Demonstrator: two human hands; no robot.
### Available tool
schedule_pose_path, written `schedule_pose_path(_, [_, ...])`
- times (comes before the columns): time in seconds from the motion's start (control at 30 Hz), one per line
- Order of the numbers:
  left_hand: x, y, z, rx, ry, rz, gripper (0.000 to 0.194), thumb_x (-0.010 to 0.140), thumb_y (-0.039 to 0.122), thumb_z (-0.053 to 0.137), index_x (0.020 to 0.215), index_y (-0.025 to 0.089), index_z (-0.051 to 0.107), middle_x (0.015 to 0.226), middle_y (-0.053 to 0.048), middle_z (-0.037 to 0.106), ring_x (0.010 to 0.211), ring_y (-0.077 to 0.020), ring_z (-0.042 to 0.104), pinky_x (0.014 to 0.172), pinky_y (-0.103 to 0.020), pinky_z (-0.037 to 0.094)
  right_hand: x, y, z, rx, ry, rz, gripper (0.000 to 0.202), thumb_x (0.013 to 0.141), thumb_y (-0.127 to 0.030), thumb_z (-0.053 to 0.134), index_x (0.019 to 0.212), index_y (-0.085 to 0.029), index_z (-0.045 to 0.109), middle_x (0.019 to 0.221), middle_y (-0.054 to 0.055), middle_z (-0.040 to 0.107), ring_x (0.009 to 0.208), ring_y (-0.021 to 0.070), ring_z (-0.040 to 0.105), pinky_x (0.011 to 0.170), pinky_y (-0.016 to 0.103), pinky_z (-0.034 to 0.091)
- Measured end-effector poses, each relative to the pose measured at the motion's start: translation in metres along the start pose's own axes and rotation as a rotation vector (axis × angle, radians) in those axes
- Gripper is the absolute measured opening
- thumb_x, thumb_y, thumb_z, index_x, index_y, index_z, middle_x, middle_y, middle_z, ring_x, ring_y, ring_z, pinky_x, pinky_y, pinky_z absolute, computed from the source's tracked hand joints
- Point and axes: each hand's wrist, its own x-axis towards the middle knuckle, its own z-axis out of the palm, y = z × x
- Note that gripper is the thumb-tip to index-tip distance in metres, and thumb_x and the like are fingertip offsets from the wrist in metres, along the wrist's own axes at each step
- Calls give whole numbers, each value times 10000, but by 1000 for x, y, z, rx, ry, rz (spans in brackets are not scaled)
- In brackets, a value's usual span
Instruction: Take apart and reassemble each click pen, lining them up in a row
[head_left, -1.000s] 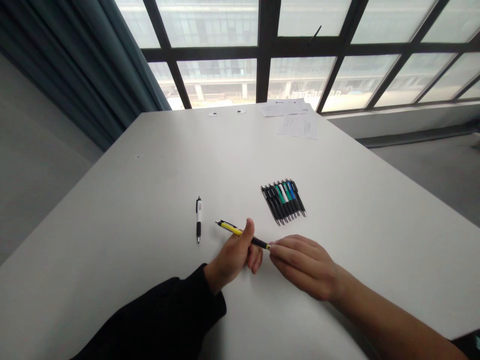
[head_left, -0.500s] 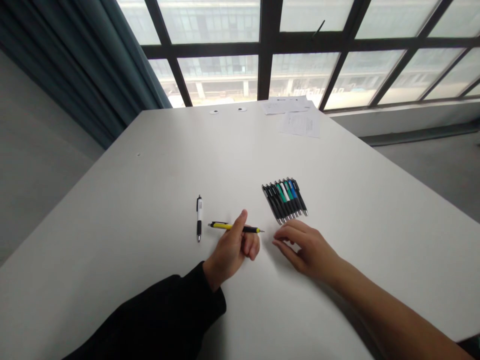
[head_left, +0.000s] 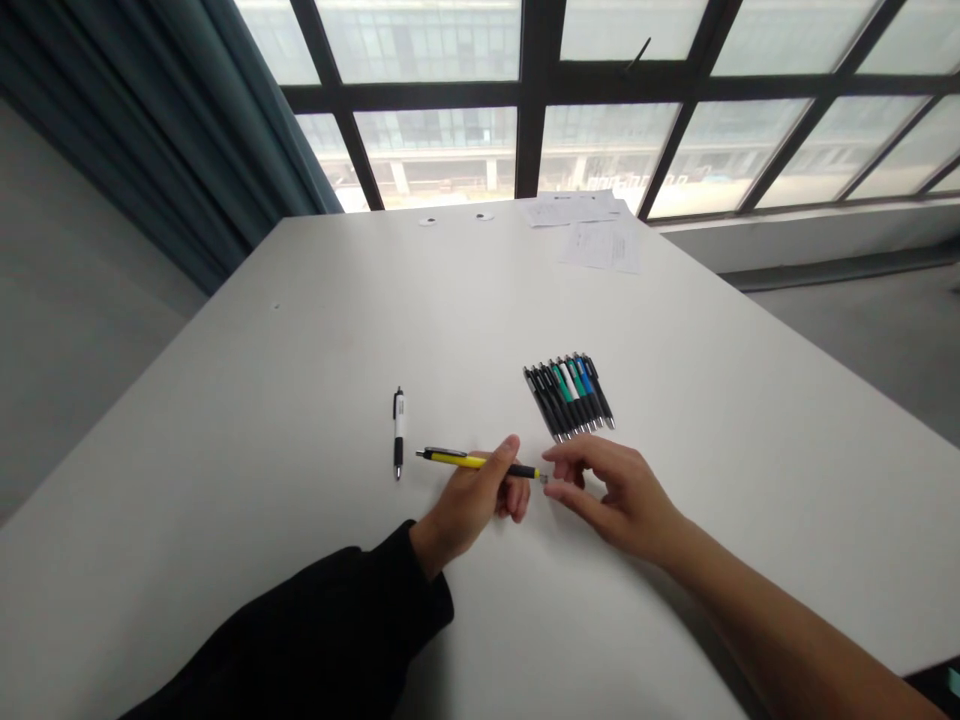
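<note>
My left hand (head_left: pixel 480 492) is closed around a yellow pen (head_left: pixel 472 461) with a black grip, its thumb pressed on the barrel. The pen lies nearly level, clicker end to the left. A small silver tip (head_left: pixel 544 479) shows at its right end. Close to that tip is my right hand (head_left: pixel 609 490), thumb and index finger apart on either side of it; whether the thumb touches it I cannot tell. Left of the yellow pen, a white pen (head_left: pixel 399 430) with a black grip lies on the table.
Beyond my right hand, a row of several pens (head_left: pixel 570 396) in black, green, white and blue lies side by side. Papers (head_left: pixel 600 244) rest at the far end of the white table (head_left: pixel 337 330), before the windows. A dark curtain (head_left: pixel 247 130) hangs at the left.
The yellow pen has moved right and slightly down with my left hand, towards my right fingers. My right thumb and index finger have parted, and a wider silver tip now shows on the pen.
</note>
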Motion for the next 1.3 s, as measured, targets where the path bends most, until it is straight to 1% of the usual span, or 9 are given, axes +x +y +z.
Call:
schedule_pose_path(0.07, [-1, 0, -1, 65, -21, -16, 694, 960, 645, 447, 480, 160, 573, 493, -43, 582, 454, -114, 493, 499, -283, 339, 0, -2, 0, 14, 16, -19, 71, 965, -232, 621, 995, -181, 660, 808, 35, 675, 695, 136, 606, 647, 264, 492])
schedule_pose_path(0.2, [-1, 0, -3, 84, -37, -71, 637, 937, 647, 480, 657, 117, 695, 531, -45, 610, 439, -104, 486, 474, -254, 349, 0, -1, 1, -33, -41, -11, 96, 980, -218, 579, 915, -180, 639, 795, 34, 668, 684, 130, 590, 631, 257, 475])
schedule_pose_path(0.4, [-1, 2, -3, -1, -49, -89, 509, 903, 539, 546, 698, 106, 716, 524, -45, 605, 451, -113, 515, 467, -240, 371, -2, 2, -3, -25, -59, -28, 63, 960, -183, 583, 925, -179, 635, 786, 26, 640, 677, 125, 563, 606, 246, 464])
schedule_pose_path(0.53, [1, 7, -5, -194, 80, -50, 315, 798, 332, 590, 673, 88, 746, 540, -57, 620, 470, -113, 507, 433, -232, 321, -3, 2, -11, -9, -20, 3, 35, 939, -183, 611, 911, -185, 632, 770, 18, 622, 659, 124, 540, 599, 257, 451])
schedule_pose_path(0.67, [3, 12, -9, -278, 256, -1, 255, 701, 287, 624, 613, 82, 746, 528, -63, 626, 449, -98, 476, 428, -225, 312, -1, 5, -17, 38, 22, 63, 89, 927, -205, 625, 840, -187, 613, 721, 5, 592, 614, 120, 499, 558, 261, 416])
schedule_pose_path(0.87, [4, 17, -9, -382, 361, -14, 329, 637, 243, 667, 363, 156, 507, 516, -46, 599, 455, -90, 488, 424, -211, 324, 0, 7, -23, 127, -2, 115, 144, 923, -229, 602, 787, -183, 593, 686, -2, 561, 598, 122, 468, 548, 261, 398])
schedule_pose_path(0.93, [4, 17, -10, -412, 385, -2, 347, 634, 235, 664, 353, 165, 472, 518, -38, 591, 456, -86, 485, 424, -206, 323, 1, 8, -24, 105, -50, 133, 145, 906, -210, 602, 765, -183, 576, 678, -6, 557, 593, 120, 464, 545, 253, 393])
schedule_pose_path(1.1, [3, 17, -10, -423, 386, -9, 334, 637, 240, 674, 368, 160, 493, 533, -37, 596, 454, -83, 484, 418, -202, 325, 1, 15, -16, -107, -334, 173, 69, 872, -188, 628, 808, -167, 639, 695, 1, 601, 609, 122, 509, 589, 250, 401])
schedule_pose_path(1.3, [3, 17, -10, -421, 363, -9, 336, 643, 247, 684, 375, 156, 502, 539, -41, 605, 451, -84, 492, 419, -204, 333, 2, 19, -6, -273, -365, 168, 93, 906, -227, 629, 888, -162, 692, 758, 32, 655, 669, 148, 548, 651, 280, 411])
